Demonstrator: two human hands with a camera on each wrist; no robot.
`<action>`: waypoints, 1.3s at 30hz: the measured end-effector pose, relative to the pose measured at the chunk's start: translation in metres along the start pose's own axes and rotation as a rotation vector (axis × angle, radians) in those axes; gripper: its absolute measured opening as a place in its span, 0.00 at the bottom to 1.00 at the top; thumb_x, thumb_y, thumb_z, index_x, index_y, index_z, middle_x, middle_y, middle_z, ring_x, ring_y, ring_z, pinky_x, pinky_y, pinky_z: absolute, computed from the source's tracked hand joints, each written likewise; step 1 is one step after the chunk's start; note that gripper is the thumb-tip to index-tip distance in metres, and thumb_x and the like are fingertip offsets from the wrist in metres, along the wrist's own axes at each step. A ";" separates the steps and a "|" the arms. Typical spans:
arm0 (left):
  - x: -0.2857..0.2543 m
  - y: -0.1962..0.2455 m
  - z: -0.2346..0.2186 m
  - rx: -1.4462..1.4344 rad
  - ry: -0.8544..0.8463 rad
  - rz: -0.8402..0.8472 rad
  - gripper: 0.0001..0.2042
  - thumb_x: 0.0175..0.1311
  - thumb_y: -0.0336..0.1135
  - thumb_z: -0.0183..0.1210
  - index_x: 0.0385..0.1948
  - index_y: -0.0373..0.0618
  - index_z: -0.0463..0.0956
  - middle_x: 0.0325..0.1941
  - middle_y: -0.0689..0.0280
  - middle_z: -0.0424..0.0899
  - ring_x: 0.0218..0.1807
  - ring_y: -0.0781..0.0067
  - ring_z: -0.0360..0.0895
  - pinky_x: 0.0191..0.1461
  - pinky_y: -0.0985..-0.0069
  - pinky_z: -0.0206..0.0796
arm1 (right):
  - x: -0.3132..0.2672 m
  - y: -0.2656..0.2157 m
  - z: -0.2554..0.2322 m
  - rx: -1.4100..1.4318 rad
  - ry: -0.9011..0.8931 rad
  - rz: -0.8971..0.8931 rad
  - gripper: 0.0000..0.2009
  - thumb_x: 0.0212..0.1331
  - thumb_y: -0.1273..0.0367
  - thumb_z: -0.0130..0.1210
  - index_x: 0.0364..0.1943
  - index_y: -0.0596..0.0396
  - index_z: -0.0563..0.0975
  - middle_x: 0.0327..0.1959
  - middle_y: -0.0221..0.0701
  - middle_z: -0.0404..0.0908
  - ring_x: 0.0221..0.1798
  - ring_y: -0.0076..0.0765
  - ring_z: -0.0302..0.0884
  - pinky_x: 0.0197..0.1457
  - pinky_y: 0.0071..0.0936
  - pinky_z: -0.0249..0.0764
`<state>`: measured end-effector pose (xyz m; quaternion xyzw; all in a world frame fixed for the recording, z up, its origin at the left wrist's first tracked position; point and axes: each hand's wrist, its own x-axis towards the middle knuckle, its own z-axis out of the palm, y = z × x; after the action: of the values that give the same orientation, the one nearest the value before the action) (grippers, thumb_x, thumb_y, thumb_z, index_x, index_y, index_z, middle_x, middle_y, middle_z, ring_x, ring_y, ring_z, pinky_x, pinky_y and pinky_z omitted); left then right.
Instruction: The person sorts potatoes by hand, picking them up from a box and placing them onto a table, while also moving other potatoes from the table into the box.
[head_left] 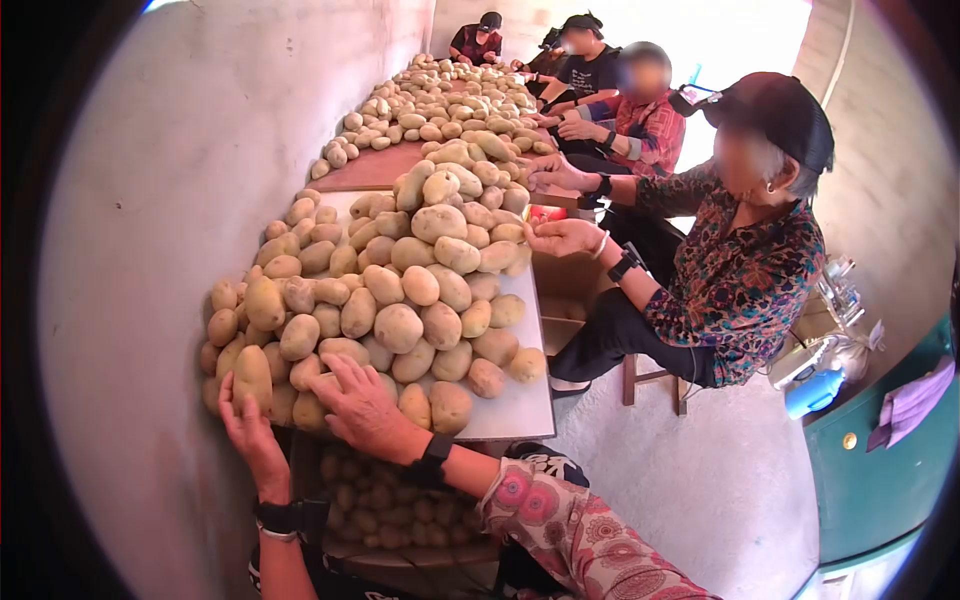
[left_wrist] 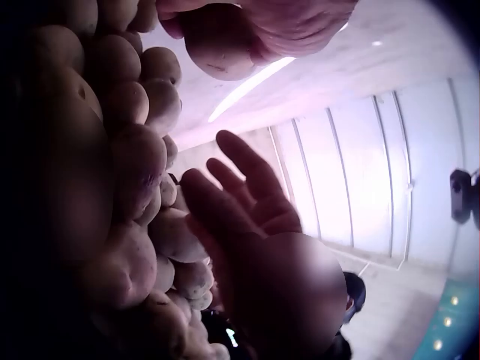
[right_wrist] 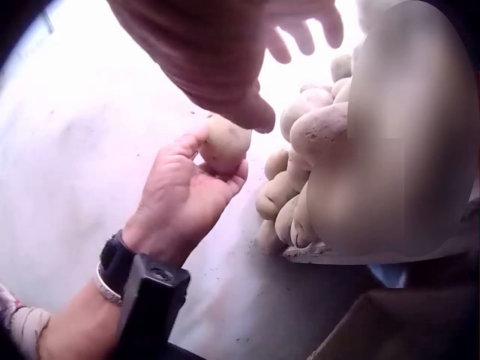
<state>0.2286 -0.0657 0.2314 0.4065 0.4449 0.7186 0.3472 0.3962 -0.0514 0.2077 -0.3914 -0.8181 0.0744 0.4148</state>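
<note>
In the head view the left hand (head_left: 254,440) holds a long potato (head_left: 252,378) upright at the near left edge of the pile, its fingers and thumb round the lower part. The right wrist view shows that hand (right_wrist: 184,187) gripping the potato (right_wrist: 226,141) from below. Just to the right, the right hand (head_left: 372,412) lies low over the front potatoes, fingers spread, palm down. In the left wrist view the right hand (left_wrist: 259,217) has its fingers apart and nothing between them.
Potatoes (head_left: 400,328) are heaped along the white tabletop (head_left: 520,410), beside a wall (head_left: 150,230). More potatoes (head_left: 390,505) lie in a container below the front edge. A person (head_left: 750,250) sits at the right side, others farther back. A green cabinet (head_left: 880,480) stands right.
</note>
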 end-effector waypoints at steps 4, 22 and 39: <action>0.016 -0.013 -0.048 -0.429 0.161 -0.385 0.20 0.65 0.52 0.46 0.45 0.45 0.70 0.38 0.62 0.79 0.34 0.69 0.77 0.34 0.76 0.68 | 0.002 -0.003 0.022 -0.118 -0.085 0.028 0.30 0.43 0.72 0.60 0.56 0.47 0.67 0.58 0.43 0.62 0.61 0.50 0.60 0.55 0.42 0.62; 0.021 0.020 -0.073 -0.479 0.187 -0.533 0.24 0.61 0.59 0.48 0.37 0.44 0.75 0.28 0.61 0.80 0.24 0.71 0.76 0.24 0.79 0.67 | 0.011 0.001 0.032 -0.187 -0.034 0.067 0.27 0.41 0.75 0.55 0.52 0.55 0.67 0.45 0.38 0.68 0.50 0.43 0.65 0.47 0.36 0.62; 0.025 0.017 -0.093 -0.519 0.069 -0.499 0.24 0.62 0.56 0.47 0.40 0.42 0.76 0.33 0.60 0.82 0.32 0.63 0.81 0.28 0.74 0.74 | 0.011 0.029 -0.072 1.803 0.183 0.803 0.19 0.59 0.64 0.55 0.54 0.54 0.70 0.47 0.36 0.75 0.46 0.32 0.74 0.42 0.28 0.75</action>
<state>0.1321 -0.0834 0.2281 0.1591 0.3444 0.7143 0.5881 0.4627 -0.0383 0.2480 -0.1819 -0.2266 0.7737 0.5630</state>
